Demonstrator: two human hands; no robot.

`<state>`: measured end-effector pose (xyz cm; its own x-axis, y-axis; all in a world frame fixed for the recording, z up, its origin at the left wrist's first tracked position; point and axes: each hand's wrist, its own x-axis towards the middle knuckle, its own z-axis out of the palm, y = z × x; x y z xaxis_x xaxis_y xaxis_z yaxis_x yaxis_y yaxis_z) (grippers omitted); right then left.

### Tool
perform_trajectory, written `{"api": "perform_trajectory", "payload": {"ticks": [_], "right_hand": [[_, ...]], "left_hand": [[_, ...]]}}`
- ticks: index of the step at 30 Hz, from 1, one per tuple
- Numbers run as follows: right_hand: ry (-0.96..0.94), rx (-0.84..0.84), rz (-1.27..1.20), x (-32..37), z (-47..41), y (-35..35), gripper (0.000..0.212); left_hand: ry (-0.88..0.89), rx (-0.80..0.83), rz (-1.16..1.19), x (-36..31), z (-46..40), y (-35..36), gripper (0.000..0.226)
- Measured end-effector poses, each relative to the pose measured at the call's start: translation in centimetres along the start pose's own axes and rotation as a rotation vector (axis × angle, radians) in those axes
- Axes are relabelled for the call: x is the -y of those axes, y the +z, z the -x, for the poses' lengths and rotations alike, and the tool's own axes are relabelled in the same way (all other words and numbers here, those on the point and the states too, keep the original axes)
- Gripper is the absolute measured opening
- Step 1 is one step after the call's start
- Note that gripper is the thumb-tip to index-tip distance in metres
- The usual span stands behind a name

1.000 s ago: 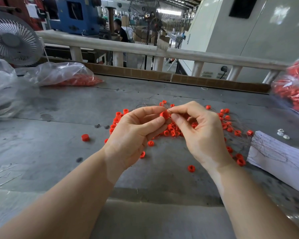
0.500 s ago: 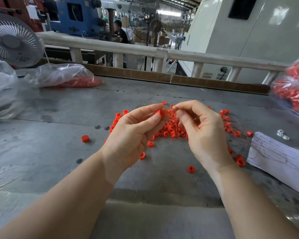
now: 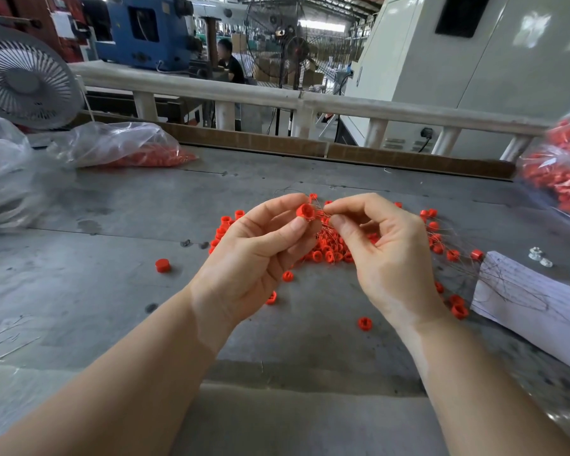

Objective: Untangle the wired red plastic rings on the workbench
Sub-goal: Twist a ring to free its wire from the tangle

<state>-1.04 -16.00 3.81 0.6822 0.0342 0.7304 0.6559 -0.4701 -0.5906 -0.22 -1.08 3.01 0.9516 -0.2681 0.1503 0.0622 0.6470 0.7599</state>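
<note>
Left hand (image 3: pixel 254 255) pinches one red ring (image 3: pixel 305 212) above the pile (image 3: pixel 329 248); right hand (image 3: pixel 385 251) pinches its wire (image 3: pixel 323 214); next, probably draw them apart

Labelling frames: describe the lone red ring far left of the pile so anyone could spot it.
Start at the grey workbench and find the pile of wired red rings beneath the hands. Look left to the lone red ring. It lies well apart from the others, with bare bench around it and no visible wire.
</note>
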Motion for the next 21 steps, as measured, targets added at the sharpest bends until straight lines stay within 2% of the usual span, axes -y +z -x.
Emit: {"api": "perform_trajectory", "payload": {"ticks": [9,21], "right_hand": [[-0.033,-0.011,0.004,0.07,-0.01,0.04,0.011],[-0.086,0.004,0.029,0.01,0.07,0.01,0.008]], "left_hand": [[-0.001,0.045,0.015,-0.07,0.06,0.00,0.027],[-0.026,0.009,0.030,-0.08,0.07,0.12,0.026]]}}
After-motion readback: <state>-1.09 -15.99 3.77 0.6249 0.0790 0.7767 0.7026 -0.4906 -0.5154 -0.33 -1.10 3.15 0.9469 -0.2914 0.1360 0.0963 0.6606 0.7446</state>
